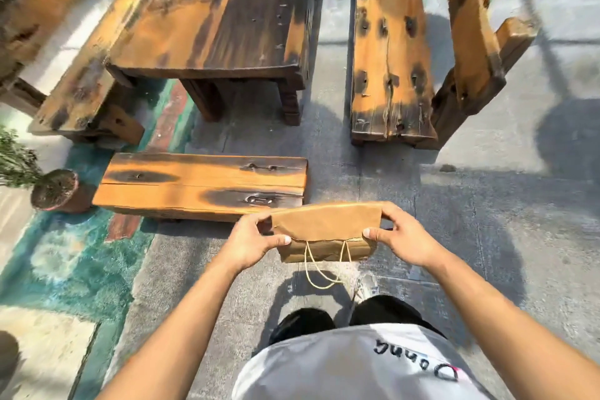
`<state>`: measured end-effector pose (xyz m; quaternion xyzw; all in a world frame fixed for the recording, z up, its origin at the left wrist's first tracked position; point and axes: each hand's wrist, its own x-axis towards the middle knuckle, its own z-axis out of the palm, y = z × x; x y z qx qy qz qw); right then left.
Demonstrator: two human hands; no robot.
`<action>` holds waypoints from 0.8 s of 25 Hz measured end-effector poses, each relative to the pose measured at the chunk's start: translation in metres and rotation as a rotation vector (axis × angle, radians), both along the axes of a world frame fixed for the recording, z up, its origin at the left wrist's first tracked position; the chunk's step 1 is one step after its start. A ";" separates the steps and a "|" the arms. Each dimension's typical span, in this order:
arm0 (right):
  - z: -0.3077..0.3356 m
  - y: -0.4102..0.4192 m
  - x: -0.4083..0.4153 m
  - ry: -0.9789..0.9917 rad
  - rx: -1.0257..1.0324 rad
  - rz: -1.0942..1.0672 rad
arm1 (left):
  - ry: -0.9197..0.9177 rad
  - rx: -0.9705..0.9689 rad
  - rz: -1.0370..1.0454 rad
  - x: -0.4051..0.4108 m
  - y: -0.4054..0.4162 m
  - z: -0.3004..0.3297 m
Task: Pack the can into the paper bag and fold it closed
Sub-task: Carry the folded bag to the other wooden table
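Folding step under way, near side of the low bench [201,185]. Left hand [256,243] pinched shut on the paper bag [326,230] at its left edge; right hand [404,239] pinched on the right. Top flap bent over, cord handles [321,266] dangling below. Next, probably: press the crease flat. Can unseen, presumably inside.

I see a grey concrete floor [480,237] with a teal painted patch [81,269] at its left edge. On it stand a scorched orange wooden table [211,19], three matching plank benches, nearest [201,185], and a potted plant [55,188].
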<state>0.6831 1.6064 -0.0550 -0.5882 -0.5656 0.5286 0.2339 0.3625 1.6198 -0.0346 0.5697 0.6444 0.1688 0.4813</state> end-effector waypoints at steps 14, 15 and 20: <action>-0.005 0.398 0.022 -0.039 0.011 0.213 | -0.192 0.028 0.215 0.018 0.336 -0.022; -0.003 0.427 0.013 -0.056 -0.001 0.223 | -0.191 0.033 0.241 0.011 0.361 -0.025; 0.024 0.564 -0.041 -0.093 -0.033 0.311 | -0.257 -0.006 0.382 -0.025 0.456 -0.023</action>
